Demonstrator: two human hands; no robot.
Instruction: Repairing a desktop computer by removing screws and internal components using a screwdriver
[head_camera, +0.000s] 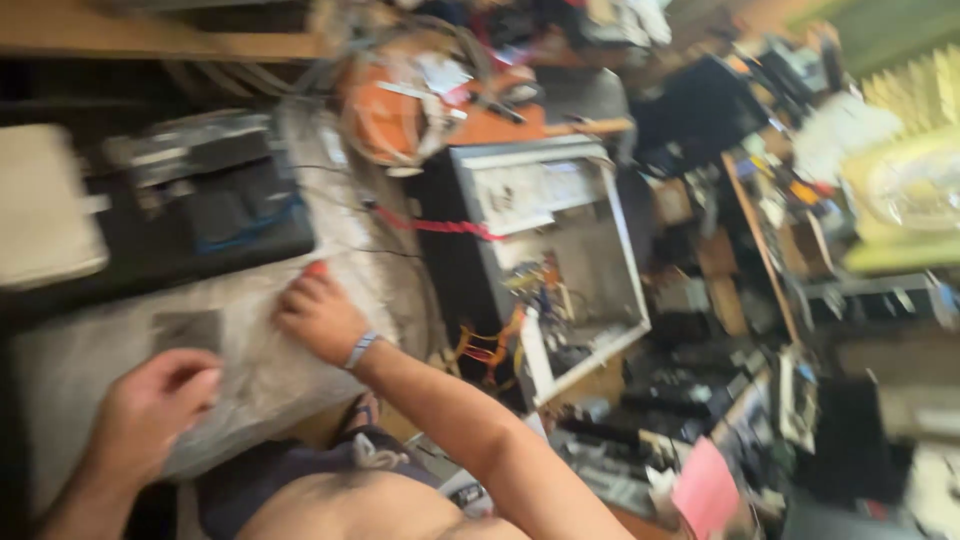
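Frame was motion-blurred, so I read it coarse.

Biggest item in hand was the plastic sheet (270, 370), a cloudy, crinkled wrap spread over the bench in front of the person, from the middle of the view down to the lower left. I judged it light, limp and slippery. It would bunch up rather than lift flat, and it would tear on a sharp edge. Best hold looked like the loose near edge, gathered in two places.

Right hand (318, 318), the one with the wristband, lay on top of the sheet with knuckles up and fingers bent down. I couldn't tell whether it pinched or only pressed. Left hand (155, 400) sat at the sheet's near-left edge, fingers curled. Blur hid whether it had a grip.

Around it:
- Open computer case (470, 290) just right of the sheet, side panel off, loose wires (490, 345) spilling out toward the right forearm. I rated that the main snag risk.
- Black box (225, 205) with a blue cable lay beyond the sheet, touching or overlapping its far edge.
- Orange round thing (385, 115) lay farther back, well apart.
- Red strap (440, 227) crossed the case top.
- Pink paper (705, 490) sat far right, out of the way.
- Small dark square (186, 330) lay on or under the sheet between the hands. I couldn't tell which.
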